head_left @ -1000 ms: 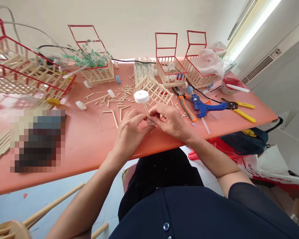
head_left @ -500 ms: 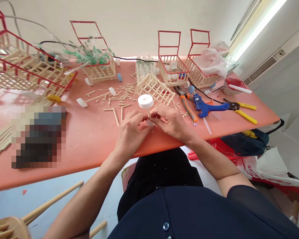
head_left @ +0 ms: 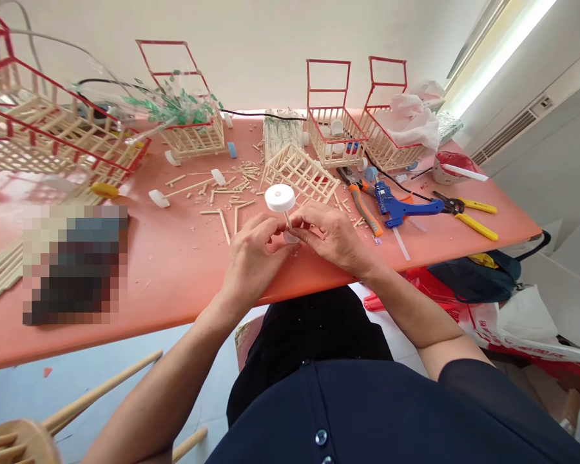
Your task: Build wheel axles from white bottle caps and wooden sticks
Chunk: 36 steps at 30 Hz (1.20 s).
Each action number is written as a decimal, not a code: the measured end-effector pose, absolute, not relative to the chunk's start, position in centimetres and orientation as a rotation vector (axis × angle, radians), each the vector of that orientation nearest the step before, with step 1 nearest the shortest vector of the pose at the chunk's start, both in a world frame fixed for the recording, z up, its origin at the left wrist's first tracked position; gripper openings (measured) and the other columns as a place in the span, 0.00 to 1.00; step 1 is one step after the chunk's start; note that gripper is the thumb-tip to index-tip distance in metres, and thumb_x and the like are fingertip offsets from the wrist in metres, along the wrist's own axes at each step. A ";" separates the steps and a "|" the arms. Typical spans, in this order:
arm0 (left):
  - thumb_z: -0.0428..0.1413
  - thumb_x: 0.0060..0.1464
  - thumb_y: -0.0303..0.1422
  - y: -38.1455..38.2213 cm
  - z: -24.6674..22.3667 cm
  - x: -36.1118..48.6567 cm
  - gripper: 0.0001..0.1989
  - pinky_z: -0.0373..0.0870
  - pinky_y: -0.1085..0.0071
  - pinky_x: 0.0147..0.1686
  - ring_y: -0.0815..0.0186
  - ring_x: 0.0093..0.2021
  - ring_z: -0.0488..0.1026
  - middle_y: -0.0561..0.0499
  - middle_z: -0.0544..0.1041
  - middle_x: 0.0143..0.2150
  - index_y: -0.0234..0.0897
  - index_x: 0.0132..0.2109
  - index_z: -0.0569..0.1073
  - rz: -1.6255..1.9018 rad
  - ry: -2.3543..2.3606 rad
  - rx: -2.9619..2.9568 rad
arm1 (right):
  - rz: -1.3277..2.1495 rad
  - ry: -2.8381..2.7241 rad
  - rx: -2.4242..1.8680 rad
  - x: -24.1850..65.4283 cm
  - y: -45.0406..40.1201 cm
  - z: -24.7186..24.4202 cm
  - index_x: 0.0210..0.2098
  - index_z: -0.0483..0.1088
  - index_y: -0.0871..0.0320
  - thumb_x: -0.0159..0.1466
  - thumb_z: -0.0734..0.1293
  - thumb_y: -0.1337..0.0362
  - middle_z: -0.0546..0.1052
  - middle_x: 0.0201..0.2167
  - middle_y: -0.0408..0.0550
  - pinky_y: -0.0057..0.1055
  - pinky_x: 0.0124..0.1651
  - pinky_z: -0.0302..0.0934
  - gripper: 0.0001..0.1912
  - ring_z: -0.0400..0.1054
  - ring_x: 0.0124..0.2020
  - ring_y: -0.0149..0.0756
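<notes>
A white bottle cap sits on top of a thin wooden stick that stands nearly upright. At the stick's lower end is a second pale cap, partly hidden by fingers and close to the table surface. My right hand pinches the stick between thumb and fingers. The fingers of my left hand are curled closed around the lower cap from the left side. Beyond both hands lies a small wooden stick frame on the table.
Orange-handled pliers, a blue glue gun and a yellow-handled tool lie right. Red-rimmed stick baskets stand behind. Left are a stick with caps, loose sticks and a blurred dark object. The table edge is nearest me.
The upper cap and stick have shifted very slightly left. Both hands keep nearly the same position and hold.
</notes>
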<state>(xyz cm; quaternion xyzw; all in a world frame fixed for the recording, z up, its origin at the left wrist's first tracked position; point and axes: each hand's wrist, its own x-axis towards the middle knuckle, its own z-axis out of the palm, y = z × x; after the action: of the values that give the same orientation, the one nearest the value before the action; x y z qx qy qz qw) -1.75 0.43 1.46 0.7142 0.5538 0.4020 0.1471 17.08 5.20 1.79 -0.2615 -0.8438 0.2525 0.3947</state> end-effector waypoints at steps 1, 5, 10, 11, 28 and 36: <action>0.66 0.53 0.30 0.4 1.4 -1.7 0.04 0.69 0.68 0.39 0.64 0.36 0.73 0.54 0.79 0.36 0.40 0.36 0.78 1.166 1.595 2.056 | 0.636 -2.139 -0.664 17.1 5.2 1.8 0.40 0.74 0.57 0.73 0.69 0.69 0.78 0.38 0.44 0.29 0.48 0.62 0.04 0.72 0.42 0.33; 0.66 0.54 0.27 0.3 1.4 -1.7 0.05 0.70 0.69 0.39 0.64 0.37 0.74 0.53 0.80 0.37 0.40 0.39 0.80 1.197 1.575 2.061 | 0.616 -2.128 -0.684 16.9 5.3 1.8 0.39 0.73 0.57 0.73 0.69 0.69 0.78 0.37 0.44 0.29 0.45 0.60 0.04 0.70 0.39 0.33; 0.67 0.54 0.27 0.2 1.7 -1.6 0.07 0.70 0.69 0.41 0.65 0.37 0.74 0.55 0.80 0.37 0.40 0.40 0.80 1.178 1.578 2.025 | 0.618 -2.115 -0.682 16.9 5.3 1.9 0.39 0.74 0.57 0.73 0.69 0.67 0.78 0.37 0.44 0.29 0.44 0.60 0.04 0.70 0.39 0.33; 0.67 0.53 0.27 0.2 1.8 -1.6 0.08 0.70 0.69 0.41 0.65 0.37 0.74 0.55 0.80 0.38 0.41 0.41 0.79 1.174 1.588 2.009 | 0.620 -2.115 -0.683 16.9 5.3 1.9 0.39 0.74 0.57 0.74 0.69 0.66 0.78 0.37 0.44 0.30 0.45 0.60 0.05 0.70 0.39 0.33; 0.66 0.57 0.29 0.2 1.2 -1.7 0.03 0.72 0.67 0.42 0.63 0.36 0.75 0.54 0.82 0.37 0.42 0.39 0.81 1.246 1.588 2.061 | 0.632 -2.100 -0.731 16.8 5.2 2.1 0.39 0.68 0.56 0.73 0.67 0.66 0.76 0.38 0.44 0.30 0.43 0.61 0.05 0.68 0.36 0.32; 0.66 0.58 0.29 0.2 1.1 -1.8 0.03 0.73 0.66 0.44 0.62 0.37 0.76 0.53 0.82 0.37 0.42 0.40 0.82 1.233 1.592 2.090 | 0.660 -2.115 -0.751 16.8 5.2 2.3 0.39 0.68 0.56 0.73 0.66 0.66 0.75 0.37 0.45 0.30 0.44 0.61 0.04 0.68 0.37 0.33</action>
<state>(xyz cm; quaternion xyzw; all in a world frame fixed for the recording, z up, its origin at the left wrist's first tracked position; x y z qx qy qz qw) -1.83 0.21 1.12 0.7150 0.5446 0.4219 0.1194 16.80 5.15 2.28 -0.2955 -0.8323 0.2596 0.3906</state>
